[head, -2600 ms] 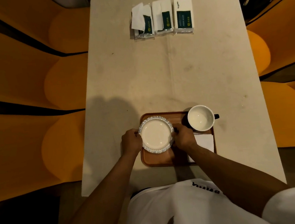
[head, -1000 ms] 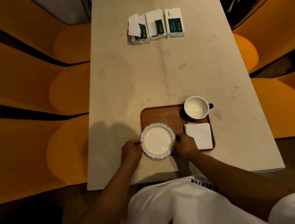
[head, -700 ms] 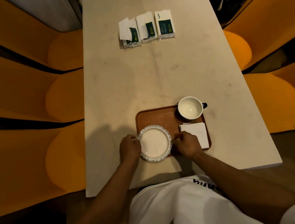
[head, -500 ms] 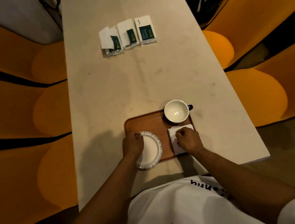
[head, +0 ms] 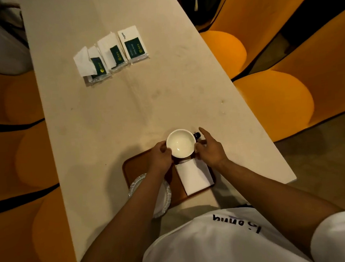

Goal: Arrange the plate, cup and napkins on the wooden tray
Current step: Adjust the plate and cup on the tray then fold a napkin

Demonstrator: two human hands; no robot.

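Note:
A white cup [head: 181, 143] with a dark handle [head: 197, 135] stands at the far right corner of the wooden tray [head: 133, 167]. My left hand [head: 161, 157] presses against the cup's left side. On its right side my right hand [head: 210, 149] touches it, fingers spread around the handle. A folded white napkin [head: 194, 176] lies on the tray's right half, just behind the cup toward me. The patterned-rim plate [head: 164, 196] sits at the tray's near left corner, overhanging its edge, and my left forearm hides much of it.
Three napkin packs [head: 111, 53] lie side by side at the far end of the long beige table [head: 108, 115]. Orange upholstered seats [head: 272, 100] line both sides. The table's near edge is close to my body.
Both hands have left the plate and the napkin and moved forward to the cup. The plate stays at the tray's near left corner. The camera has swung leftward.

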